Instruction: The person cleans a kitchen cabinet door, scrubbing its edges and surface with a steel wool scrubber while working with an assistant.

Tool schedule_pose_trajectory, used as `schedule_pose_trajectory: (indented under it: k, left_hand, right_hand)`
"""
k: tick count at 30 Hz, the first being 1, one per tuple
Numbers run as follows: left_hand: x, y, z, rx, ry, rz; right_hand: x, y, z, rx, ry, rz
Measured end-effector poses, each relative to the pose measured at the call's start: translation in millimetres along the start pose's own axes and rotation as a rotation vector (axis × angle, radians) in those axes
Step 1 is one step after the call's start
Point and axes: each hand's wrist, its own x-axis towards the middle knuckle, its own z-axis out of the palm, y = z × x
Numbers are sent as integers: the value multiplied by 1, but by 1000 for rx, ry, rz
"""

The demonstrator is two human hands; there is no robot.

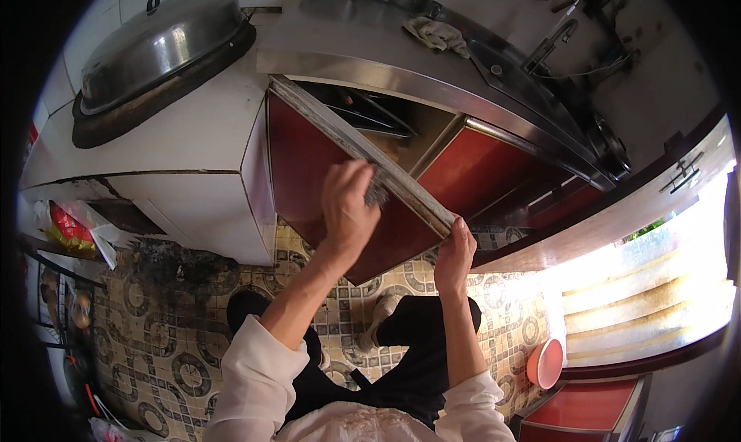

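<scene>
A red cabinet door [307,147] stands swung out from under the steel counter, its pale metal-framed edge [405,179] facing up toward me. My left hand [349,205] grips a grey steel-wool scouring pad [376,192] against that edge, about midway along it. At the door's free corner, my right hand [455,254] holds the frame, thumb on top. Behind the door, the cabinet's inside shows a dark pan-like object [370,115], partly hidden by the frame. A second red cabinet door [463,158] is to the right.
On the white tiled stove [173,210] at left sits a large domed metal lid [168,45]. The steel counter [347,31] bears a crumpled cloth [437,34] near the sink faucet [550,45]. A pink basin [544,364] rests on the patterned floor [156,326] by the bright doorway.
</scene>
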Motion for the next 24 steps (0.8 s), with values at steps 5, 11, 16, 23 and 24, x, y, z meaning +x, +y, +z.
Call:
schedule_pose_trajectory:
  k: [5, 11, 16, 23, 24]
  left_hand:
    - [-24, 56, 6, -173, -196, 342]
    - [35, -36, -35, 144, -21, 277]
    - [-33, 47, 12, -176, -197, 478]
    - [17, -44, -16, 131, -66, 456]
    - [20, -39, -22, 159, -77, 449]
  right_hand:
    - [-1, -6, 5, 28, 72, -18]
    - [-6, -5, 14, 82, -18, -37]
    - [-2, 4, -6, 130, -11, -19]
    - [-5, -5, 11, 115, -92, -86]
    - [-8, -6, 14, 123, -84, -90]
